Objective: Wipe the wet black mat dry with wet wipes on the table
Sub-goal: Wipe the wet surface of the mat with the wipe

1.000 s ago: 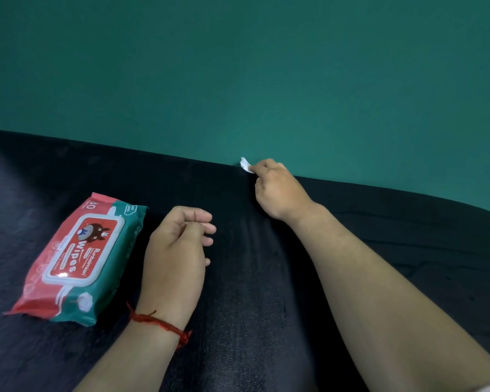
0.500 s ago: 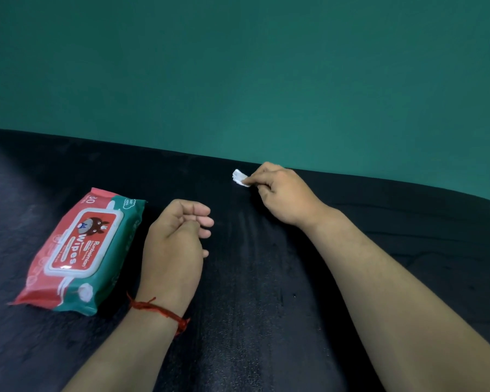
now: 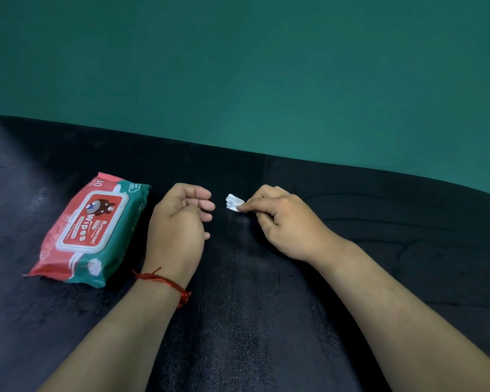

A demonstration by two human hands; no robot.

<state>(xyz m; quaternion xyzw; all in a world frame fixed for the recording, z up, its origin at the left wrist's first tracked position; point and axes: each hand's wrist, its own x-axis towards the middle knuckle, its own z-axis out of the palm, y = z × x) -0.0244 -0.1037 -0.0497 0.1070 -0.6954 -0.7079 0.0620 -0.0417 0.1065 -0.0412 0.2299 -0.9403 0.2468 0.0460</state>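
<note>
Pinching: the right grip (image 3: 287, 222) nips a small crumpled white wet wipe (image 3: 233, 202) between thumb and forefinger, with its other fingers curled under the palm.
Wet wipe: it sticks out to the left of the pinching fingertips, over the middle of the black mat (image 3: 252, 321) and nearer the far edge of the bench than the near one. Whether it touches the mat cannot be told.
Left grip (image 3: 178, 224): it holds nothing. The fingers are loosely curled and relaxed, the palm is turned toward the right grip, and the fingertips are near the wet wipe but apart from it.
Black mat: it covers the bench from the far edge to the near edge. A pale, grainy sheen runs down the strip between the two forearms.
Wipes pack (image 3: 92, 230): red and green, printed "Wipes", with its flap lying flat. It rests on the mat just left of the left grip, set at a slant, its far end leaning to the right.
Red thread (image 3: 164, 281): tied round the left wrist, with a loose end hanging at the right.
Forearms: both bare, reaching in from the near edge of the bench.
Green wall (image 3: 238, 66): it rises directly behind the far edge of the bench.
</note>
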